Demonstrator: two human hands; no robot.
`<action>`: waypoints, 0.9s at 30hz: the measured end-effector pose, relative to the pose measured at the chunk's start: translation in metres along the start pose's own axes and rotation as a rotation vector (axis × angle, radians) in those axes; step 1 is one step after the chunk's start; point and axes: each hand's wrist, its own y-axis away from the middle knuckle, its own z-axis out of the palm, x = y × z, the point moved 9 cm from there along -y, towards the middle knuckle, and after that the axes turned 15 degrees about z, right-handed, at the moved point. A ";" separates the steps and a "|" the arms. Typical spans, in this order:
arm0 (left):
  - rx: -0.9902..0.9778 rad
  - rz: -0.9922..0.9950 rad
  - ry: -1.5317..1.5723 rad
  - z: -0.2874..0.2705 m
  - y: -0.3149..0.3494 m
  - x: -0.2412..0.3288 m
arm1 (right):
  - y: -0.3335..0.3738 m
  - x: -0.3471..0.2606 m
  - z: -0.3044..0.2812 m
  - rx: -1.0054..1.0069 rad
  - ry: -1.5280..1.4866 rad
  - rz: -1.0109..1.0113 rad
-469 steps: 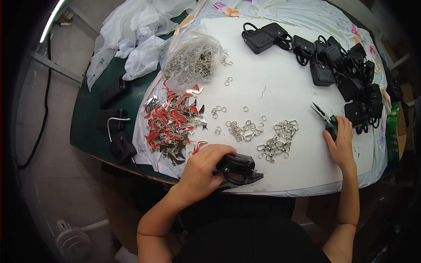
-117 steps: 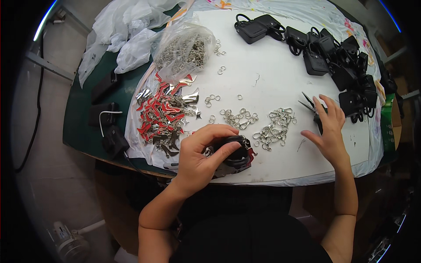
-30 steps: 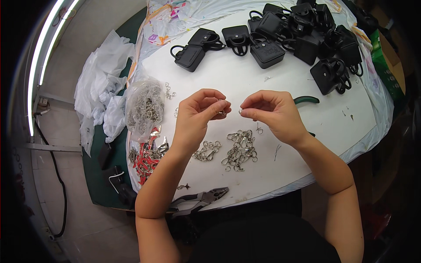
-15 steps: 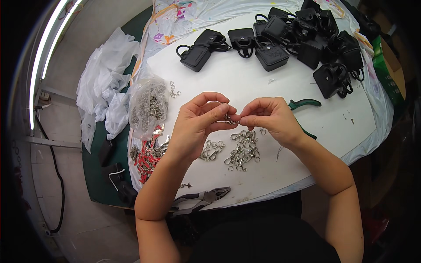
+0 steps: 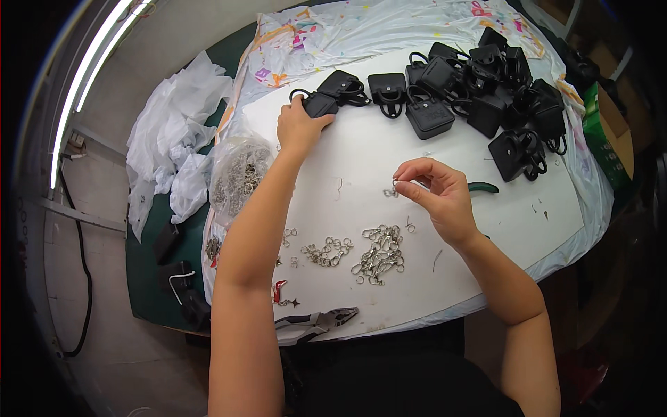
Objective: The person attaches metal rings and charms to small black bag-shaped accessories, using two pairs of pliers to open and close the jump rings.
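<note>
My left hand [image 5: 299, 128] reaches to the back left of the table, its fingers and thumb closed round a small black handbag [image 5: 321, 105]. Over the middle of the white board, my right hand [image 5: 441, 198] pinches a small silver metal ring [image 5: 395, 183]; short silver links [image 5: 390, 193] show just under it, whether joined to it I cannot tell. Silver swivel clasps [image 5: 380, 258] lie heaped nearer to me, beside a smaller group of ring links [image 5: 326, 251]. Green-handled pliers [image 5: 483, 187] are mostly hidden behind my right hand.
More black mini handbags [image 5: 486, 90] are piled at the back right. Grey-handled pliers [image 5: 316, 325] lie at the front edge, near a red charm [image 5: 279, 292]. On the left stand a clear bag of metal parts [image 5: 236, 177] and crumpled white plastic [image 5: 174, 118]. A green box [image 5: 603, 128] is at far right.
My hands have parted. The left went from the middle to the back left and took hold of a handbag. The right stays near the middle, still pinching small metal.
</note>
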 end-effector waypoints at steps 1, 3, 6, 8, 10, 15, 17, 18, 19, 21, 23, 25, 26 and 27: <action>-0.094 -0.012 0.087 0.002 -0.002 -0.002 | 0.000 0.001 -0.002 0.000 -0.042 0.014; -0.134 -0.012 0.360 -0.008 0.010 -0.001 | 0.000 -0.002 -0.002 -0.029 -0.098 0.043; -0.208 0.045 0.923 -0.027 0.062 0.026 | 0.004 0.000 0.004 -0.078 -0.206 0.113; -0.297 0.064 1.173 -0.052 0.109 0.060 | 0.006 0.005 0.013 -0.112 -0.281 0.178; -0.407 0.070 1.281 -0.059 0.149 0.083 | 0.013 0.014 0.026 -0.219 -0.330 0.275; -0.436 -0.287 1.564 -0.057 0.217 0.100 | 0.036 0.016 0.064 -0.435 -0.345 0.340; -0.464 -0.222 1.249 -0.052 0.233 0.093 | 0.047 0.015 0.080 -0.542 -0.321 0.312; -0.435 -0.191 1.242 -0.056 0.233 0.098 | 0.051 0.014 0.085 -0.592 -0.308 0.297; -0.412 -0.289 1.338 -0.061 0.237 0.098 | 0.051 0.014 0.087 -0.618 -0.396 0.343; -0.368 -0.483 1.528 -0.071 0.244 0.103 | 0.051 0.012 0.086 -0.659 -0.573 0.431; -0.225 -0.499 1.878 -0.075 0.246 0.109 | 0.049 0.013 0.080 -0.637 -0.558 0.421; -0.133 -0.576 2.135 -0.085 0.248 0.116 | 0.047 0.013 0.078 -0.587 -0.469 0.422; 0.003 -0.689 2.179 -0.083 0.253 0.113 | 0.047 0.013 0.077 -0.566 -0.431 0.409; 0.036 -0.665 2.196 -0.081 0.256 0.110 | 0.047 0.013 0.077 -0.545 -0.392 0.396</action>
